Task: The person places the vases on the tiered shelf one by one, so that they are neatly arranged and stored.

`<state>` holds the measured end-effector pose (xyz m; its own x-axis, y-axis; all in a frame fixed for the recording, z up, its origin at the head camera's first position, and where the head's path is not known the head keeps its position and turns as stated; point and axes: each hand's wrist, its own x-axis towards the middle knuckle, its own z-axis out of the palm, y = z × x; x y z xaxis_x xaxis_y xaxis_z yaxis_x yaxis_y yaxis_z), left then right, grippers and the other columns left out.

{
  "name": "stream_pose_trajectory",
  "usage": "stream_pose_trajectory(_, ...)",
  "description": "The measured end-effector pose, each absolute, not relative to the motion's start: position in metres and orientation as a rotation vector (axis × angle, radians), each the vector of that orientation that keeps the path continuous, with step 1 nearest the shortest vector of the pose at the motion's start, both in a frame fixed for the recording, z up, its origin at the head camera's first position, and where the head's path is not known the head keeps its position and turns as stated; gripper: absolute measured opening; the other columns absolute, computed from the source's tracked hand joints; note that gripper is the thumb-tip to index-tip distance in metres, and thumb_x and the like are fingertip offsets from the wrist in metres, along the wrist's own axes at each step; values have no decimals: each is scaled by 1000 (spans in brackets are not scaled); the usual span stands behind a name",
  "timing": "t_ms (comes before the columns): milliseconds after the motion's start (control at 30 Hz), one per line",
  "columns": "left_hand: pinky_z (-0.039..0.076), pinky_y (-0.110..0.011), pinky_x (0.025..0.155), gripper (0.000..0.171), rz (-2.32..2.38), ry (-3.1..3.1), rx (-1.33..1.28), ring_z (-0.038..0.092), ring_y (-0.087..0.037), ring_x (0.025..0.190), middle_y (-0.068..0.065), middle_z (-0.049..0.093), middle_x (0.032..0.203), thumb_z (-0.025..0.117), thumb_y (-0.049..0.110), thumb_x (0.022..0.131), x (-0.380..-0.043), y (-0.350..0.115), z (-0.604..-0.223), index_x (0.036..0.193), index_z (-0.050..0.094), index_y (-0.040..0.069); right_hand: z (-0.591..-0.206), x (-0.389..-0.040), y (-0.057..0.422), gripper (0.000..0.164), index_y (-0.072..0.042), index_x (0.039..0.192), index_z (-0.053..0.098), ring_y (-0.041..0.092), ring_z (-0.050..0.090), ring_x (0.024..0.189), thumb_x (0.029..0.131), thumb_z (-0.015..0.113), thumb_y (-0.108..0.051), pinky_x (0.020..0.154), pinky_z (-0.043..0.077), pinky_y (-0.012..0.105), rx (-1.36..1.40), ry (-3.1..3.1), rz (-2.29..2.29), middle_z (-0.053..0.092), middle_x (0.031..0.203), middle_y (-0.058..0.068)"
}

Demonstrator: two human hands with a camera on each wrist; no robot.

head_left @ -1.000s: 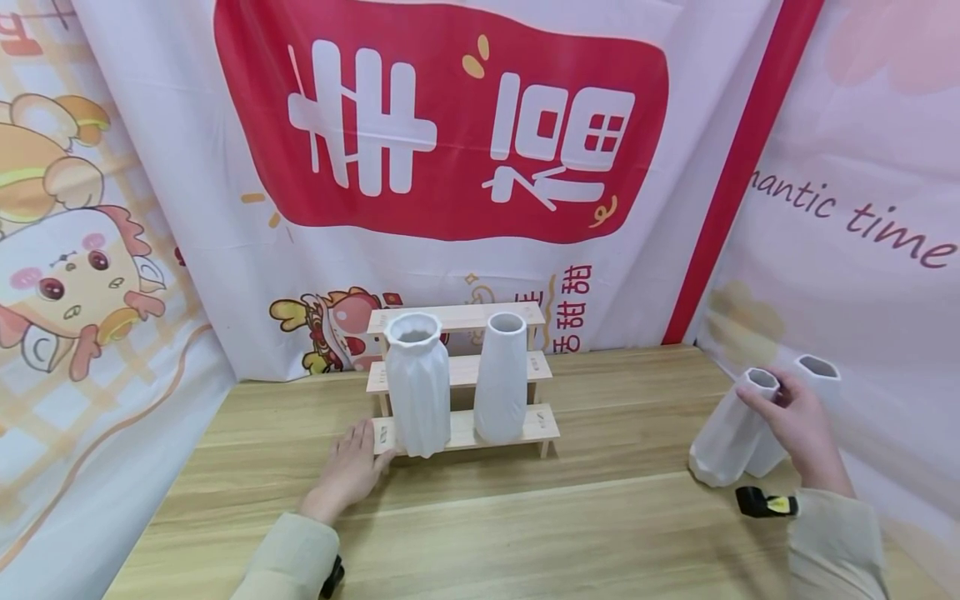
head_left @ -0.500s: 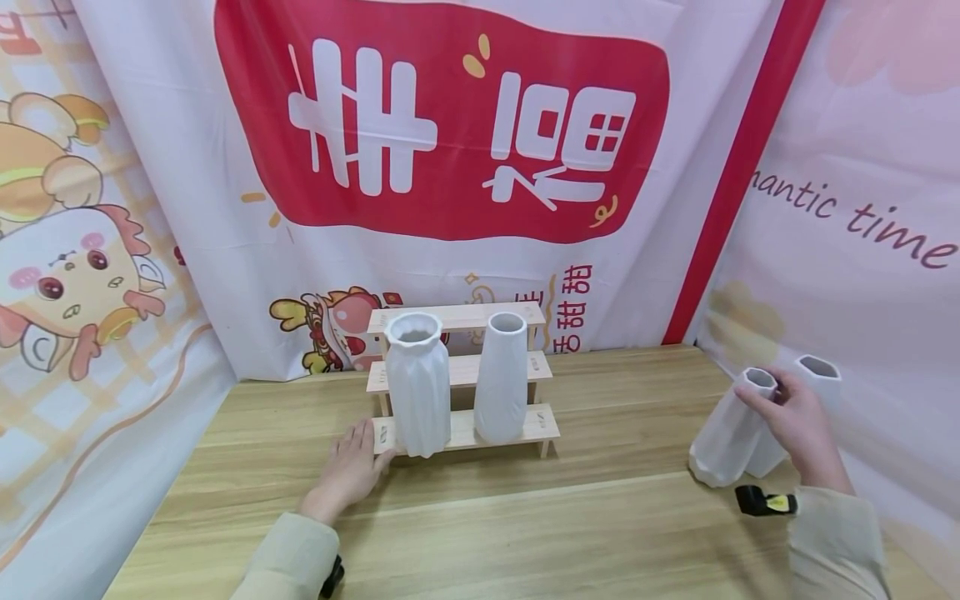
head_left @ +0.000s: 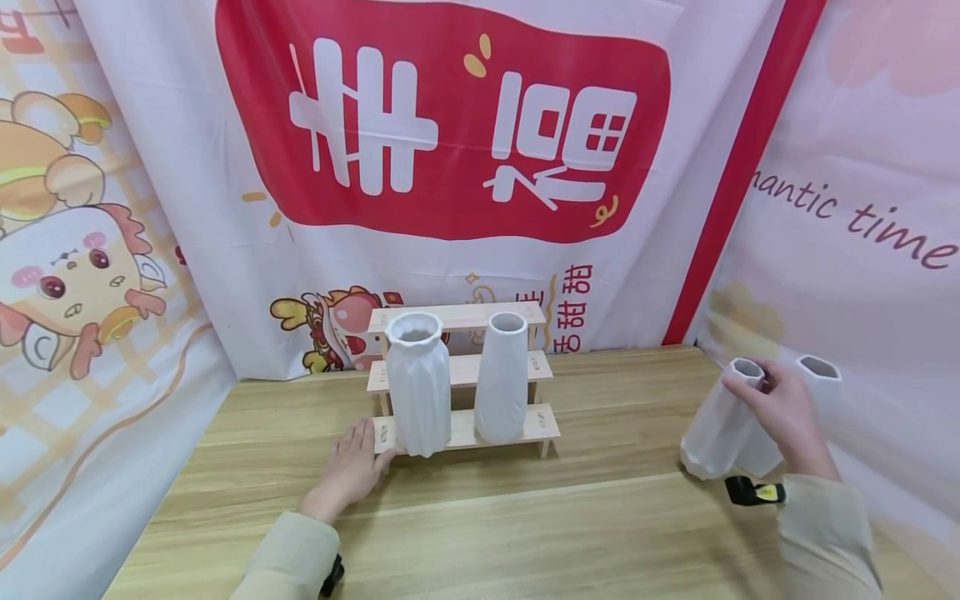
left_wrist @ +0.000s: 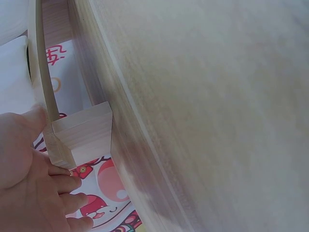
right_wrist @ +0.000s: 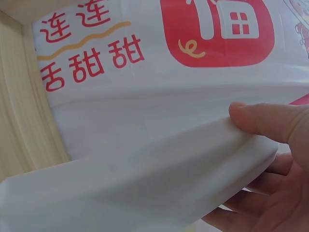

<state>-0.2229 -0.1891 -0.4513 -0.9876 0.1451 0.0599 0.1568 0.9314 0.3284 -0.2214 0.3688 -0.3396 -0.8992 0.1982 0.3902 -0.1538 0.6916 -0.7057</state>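
Observation:
In the head view, my right hand [head_left: 783, 412] grips a faceted white vase [head_left: 720, 425] round its neck, thumb in front and fingers behind. The vase leans, its mouth tilted to the right. Another white vase [head_left: 821, 367] stands right behind that hand, partly hidden. My left hand [head_left: 348, 467] holds the left end of the lowest step of a three-step wooden stand [head_left: 465, 429]; the left wrist view has its thumb against the board [left_wrist: 46, 92] and fingers past the end. Two white vases, one ruffle-rimmed [head_left: 420, 383] and one smooth, tapering [head_left: 502, 379], stand upright on that step.
The stand sits on a wood-grain table [head_left: 525, 525] near its back edge. Printed cloth hangs behind it [head_left: 465, 125] and along both sides. The right-hand cloth [head_left: 885, 292] is close to the right vases.
My right hand and its vase have shifted a little to the left and slightly up, away from the vase behind. My left hand and the stand stay put.

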Motion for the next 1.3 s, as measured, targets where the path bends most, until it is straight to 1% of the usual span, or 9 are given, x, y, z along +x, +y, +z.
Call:
stream_pose_trajectory(67,12,-59,104,69,-520,-3051,-241,18,-48,129,-35,17,142,41,32,98,-223,-189,-451,138,16,-17,-336,-224,365,49,7,118,53,4,45,71,86,65,-28,55,41,15,-18,-2455,1069,54,88,7)
stream_pose_trajectory(233,11,-59,104,69,-523,-3052,-244,18,-49,129,-36,17,141,41,33,98,-223,-189,-450,138,15,-17,-326,-229,354,52,7,121,52,8,47,75,86,64,-30,58,43,13,13,-2461,1098,54,97,13)
stream_pose_trajectory(400,10,-60,104,69,-529,-3055,-240,17,-49,129,-35,17,142,41,32,98,-222,-189,-451,138,15,-17,-317,-238,342,51,6,121,52,5,49,77,86,65,-29,61,44,12,63,-2447,1136,55,98,8)
stream_pose_trajectory(600,10,-59,104,68,-533,-3055,-241,17,-49,129,-36,17,142,41,32,98,-222,-189,-450,138,15,-17,-305,-249,322,48,5,121,53,10,51,81,87,64,-28,64,44,13,142,-2439,1136,56,105,15)
stream_pose_trajectory(700,10,-59,104,68,-543,-3057,-241,17,-49,129,-36,17,142,41,32,98,-222,-188,-448,138,15,-17,-297,-252,311,51,4,123,52,19,51,87,87,63,-31,69,46,20,151,-2462,1131,56,108,17)
stream_pose_trajectory(800,10,-59,105,68,-550,-3061,-240,17,-49,129,-36,16,142,41,31,98,-221,-188,-446,138,15,-17,-289,-255,299,59,3,128,48,28,50,94,87,61,-37,76,47,34,149,-2498,1175,53,114,20)
stream_pose_trajectory(933,10,-59,105,68,-546,-3065,-241,16,-49,130,-36,16,142,41,31,99,-220,-188,-443,138,15,-18,-281,-261,284,61,1,129,46,33,49,97,87,61,-40,81,47,49,165,-2513,1231,51,117,21)
stream_pose_trajectory(1133,11,-59,105,68,-524,-3070,-238,17,-49,129,-36,16,142,41,32,98,-220,-188,-443,138,15,-18,-271,-271,261,56,-1,127,49,31,51,96,86,64,-36,82,48,49,217,-2498,1280,54,115,18)
stream_pose_trajectory(1300,11,-59,104,68,-525,-3067,-239,17,-49,129,-36,17,142,42,31,98,-221,-188,-446,138,15,-17,-259,-275,246,59,-7,129,48,32,53,98,84,66,-39,83,47,53,208,-2524,1308,53,119,15)
